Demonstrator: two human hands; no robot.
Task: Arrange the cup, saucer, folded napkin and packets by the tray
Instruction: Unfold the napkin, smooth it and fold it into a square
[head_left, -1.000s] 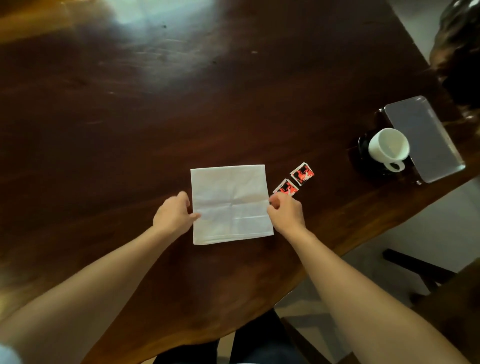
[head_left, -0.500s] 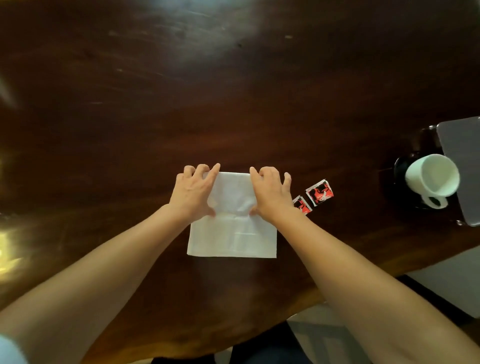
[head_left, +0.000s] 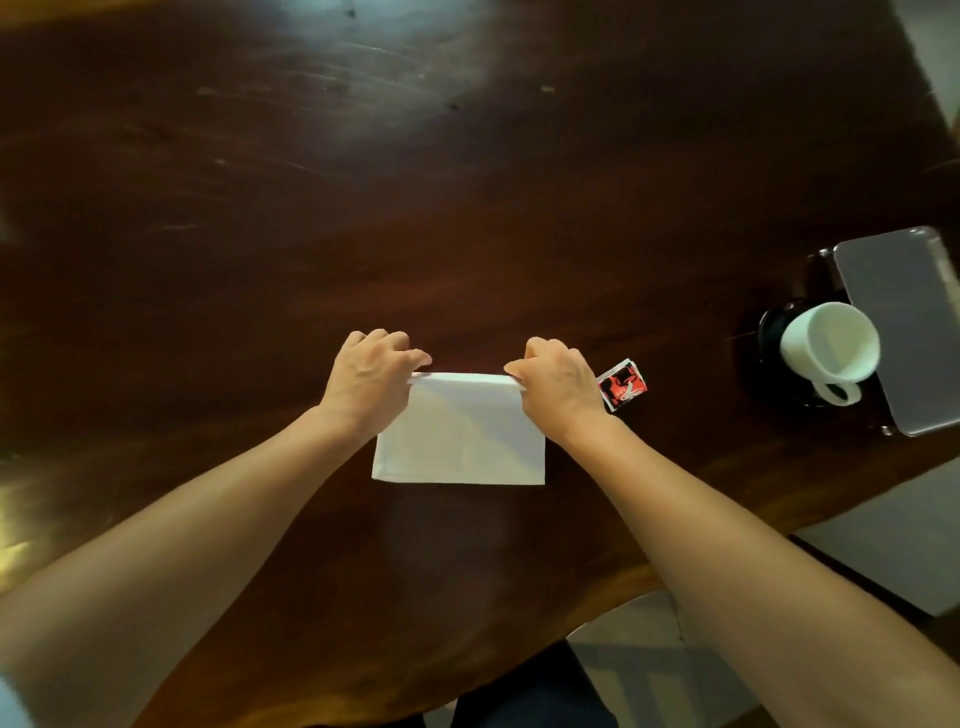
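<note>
From the head camera, the one view there is, a white paper napkin (head_left: 462, 436) lies on the dark wooden table (head_left: 467, 182) straight in front of the person, its near edge flat on the wood and its far edge raised off it. The left hand (head_left: 371, 382) pinches the far left corner between thumb and curled fingers, and the right hand (head_left: 558, 387) pinches the far right corner the same way, so both are closed on the napkin. Taking matching corners keeps the lifted edge taut and level. That looks meant to let the edge be brought toward the near edge for a square fold; the fold itself is not yet made. Just beside the right hand, on its outer side, lies a red, black and white packet (head_left: 622, 385), flat on the table and apart from the napkin. Whether another packet sits under that hand cannot be told. Well off to the right, a white cup (head_left: 829, 343) stands on a dark saucer (head_left: 769, 332) with its handle turned toward the person. The cup is close against the left edge of a grey rectangular tray (head_left: 904, 322), so that pair looks already placed. By that reading, the napkin and packet have yet to be set by the tray.
</note>
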